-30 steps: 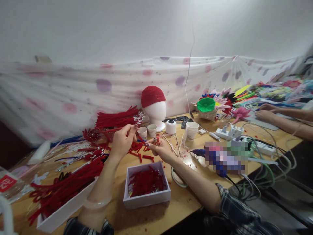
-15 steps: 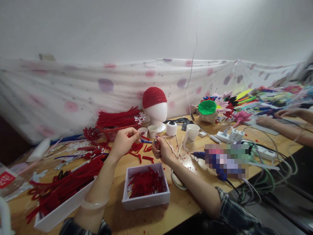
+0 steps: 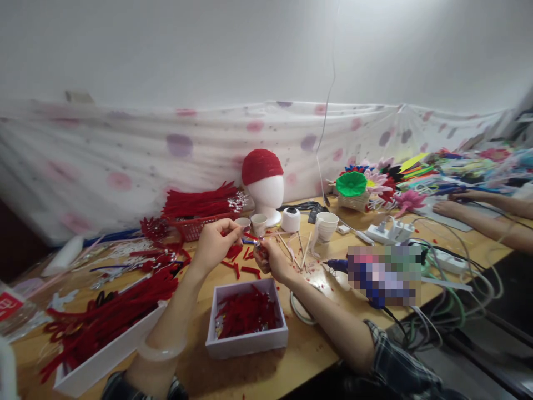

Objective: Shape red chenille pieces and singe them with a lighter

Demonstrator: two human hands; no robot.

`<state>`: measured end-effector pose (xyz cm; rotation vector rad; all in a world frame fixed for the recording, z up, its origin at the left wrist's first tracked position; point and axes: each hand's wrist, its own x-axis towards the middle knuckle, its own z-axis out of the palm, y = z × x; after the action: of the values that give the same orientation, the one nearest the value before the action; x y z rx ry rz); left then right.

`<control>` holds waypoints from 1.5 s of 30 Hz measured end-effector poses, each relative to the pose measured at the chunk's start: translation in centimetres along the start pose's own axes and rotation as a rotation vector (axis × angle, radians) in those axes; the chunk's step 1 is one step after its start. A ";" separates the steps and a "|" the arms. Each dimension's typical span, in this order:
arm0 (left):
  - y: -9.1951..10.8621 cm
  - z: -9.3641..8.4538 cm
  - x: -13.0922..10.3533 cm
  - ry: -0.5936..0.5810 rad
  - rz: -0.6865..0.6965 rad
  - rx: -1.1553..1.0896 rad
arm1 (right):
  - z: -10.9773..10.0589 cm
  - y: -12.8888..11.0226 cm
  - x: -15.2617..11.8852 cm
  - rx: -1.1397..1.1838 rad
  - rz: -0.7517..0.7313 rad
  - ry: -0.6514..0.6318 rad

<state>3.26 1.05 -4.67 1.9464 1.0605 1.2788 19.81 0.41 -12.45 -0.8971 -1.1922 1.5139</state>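
Note:
My left hand (image 3: 217, 244) is closed in a pinch on a short red pipe cleaner piece (image 3: 251, 236), which points toward my other hand. Close by on the right, my right hand (image 3: 272, 259) is wrapped round a small object with a shiny end; the fingers cover most of it. Below both hands stands a white box (image 3: 245, 349) holding red fuzzy pieces (image 3: 245, 314). More short red pieces (image 3: 250, 271) lie loose on the wooden table just under my hands.
A white mannequin head (image 3: 266, 194) in a red cap stands behind, beside a red basket (image 3: 200, 228). A paper cup (image 3: 327, 226), a blue glue gun (image 3: 370, 278), partly blurred out, and power strips (image 3: 391, 232) sit to the right. Another person's arms (image 3: 470, 216) rest at far right.
A red pipe cleaner piece now shows between my hands, reaching toward the right one. My right hand has shifted slightly left and down.

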 end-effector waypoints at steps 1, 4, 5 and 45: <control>0.0 0.0 0.0 0.004 0.003 0.008 | 0.0 0.0 0.0 -0.008 -0.007 -0.006; -0.1 0.0 0.0 -0.001 0.004 0.015 | -0.1 0.0 0.0 -0.021 -0.020 -0.016; 0.0 0.0 0.0 -0.007 0.002 0.010 | -0.2 0.0 0.0 -0.025 -0.025 -0.015; -0.6 0.2 0.2 0.024 -0.061 -0.078 | -0.2 -0.4 -0.3 0.005 -0.092 -0.008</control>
<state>3.31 1.51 -5.13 1.8318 1.0577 1.2941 20.11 0.21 -12.15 -0.8232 -1.2186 1.4472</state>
